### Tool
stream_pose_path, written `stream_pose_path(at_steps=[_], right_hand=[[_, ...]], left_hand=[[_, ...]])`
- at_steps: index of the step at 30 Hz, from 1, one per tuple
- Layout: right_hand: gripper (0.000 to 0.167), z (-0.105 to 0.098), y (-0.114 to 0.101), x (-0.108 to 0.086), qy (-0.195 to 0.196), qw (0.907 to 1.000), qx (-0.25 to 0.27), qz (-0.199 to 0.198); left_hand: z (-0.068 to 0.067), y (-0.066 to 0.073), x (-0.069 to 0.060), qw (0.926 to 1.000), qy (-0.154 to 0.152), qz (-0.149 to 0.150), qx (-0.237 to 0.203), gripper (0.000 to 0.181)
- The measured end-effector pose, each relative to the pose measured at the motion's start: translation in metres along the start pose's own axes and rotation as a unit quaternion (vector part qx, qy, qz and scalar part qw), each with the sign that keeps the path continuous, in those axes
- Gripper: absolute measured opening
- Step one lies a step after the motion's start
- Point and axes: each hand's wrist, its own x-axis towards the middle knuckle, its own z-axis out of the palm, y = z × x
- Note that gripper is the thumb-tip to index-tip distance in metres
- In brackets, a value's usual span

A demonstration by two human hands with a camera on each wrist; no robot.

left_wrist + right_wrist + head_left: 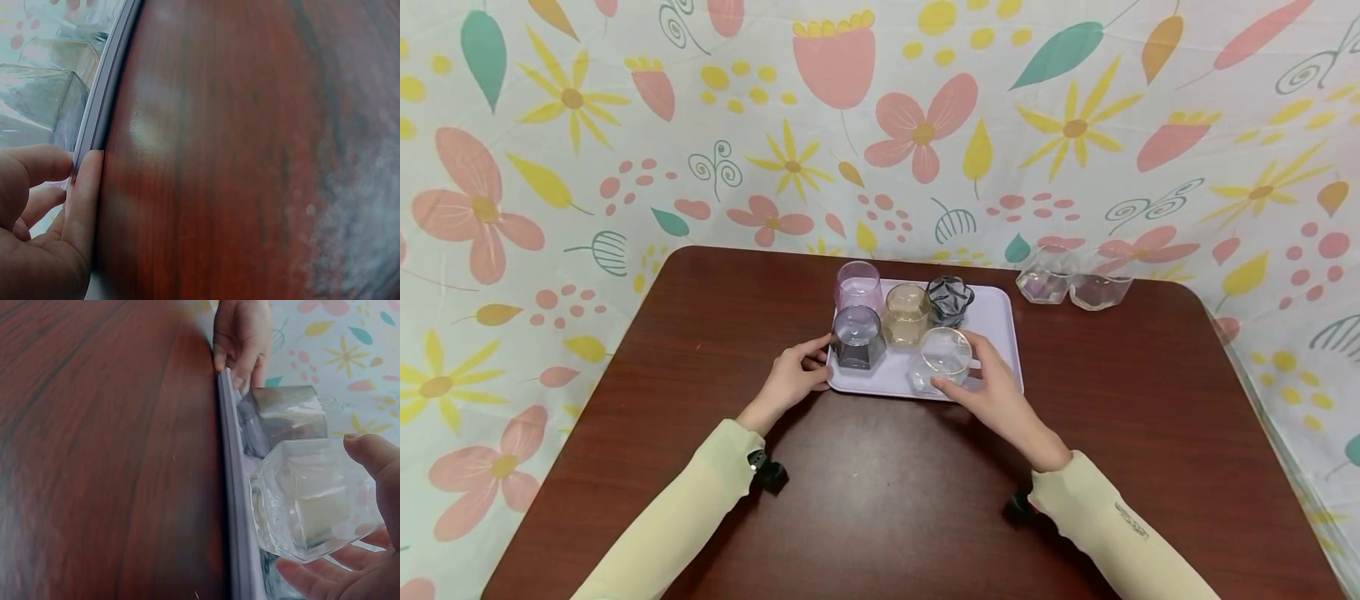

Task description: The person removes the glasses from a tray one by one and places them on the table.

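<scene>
A pale lilac tray (880,383) holds several glass cups. My left hand (793,372) pinches the tray's left edge near the front corner; in the left wrist view the thumb (86,200) presses along the rim. My right hand (996,392) grips a clear glass cup (946,357) at the tray's front right, thumb on the near side, fingers round the far side. Beside my left fingers stands a smoky grey cup (857,337). Behind these are a pink cup (859,283), an amber cup (907,315) and a dark faceted cup (950,300).
Two clear glasses (1100,290) stand at the table's back right, apart from the tray. The dark brown table (865,508) ends at a floral cloth (700,125) behind it.
</scene>
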Motion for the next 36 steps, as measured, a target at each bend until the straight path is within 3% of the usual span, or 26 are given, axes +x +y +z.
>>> stream_pose_path(at_steps=[15, 26, 36], right_hand=[[0.071, -0.050, 0.009, -0.017, 0.053, 0.9969, -0.057, 0.006], [0.077, -0.088, 0.016, -0.027, 0.094, 0.9944, -0.045, 0.015], [0.077, -0.119, 0.024, -0.037, 0.124, 0.9894, -0.065, 0.040]], left_hand=[[0.002, 0.000, 0.001, 1.0000, 0.007, 0.007, -0.003, 0.058], [0.001, 0.000, 0.001, 0.9999, 0.009, 0.001, -0.004, 0.058], [0.001, 0.002, -0.001, 0.9999, 0.010, -0.006, -0.007, 0.060]])
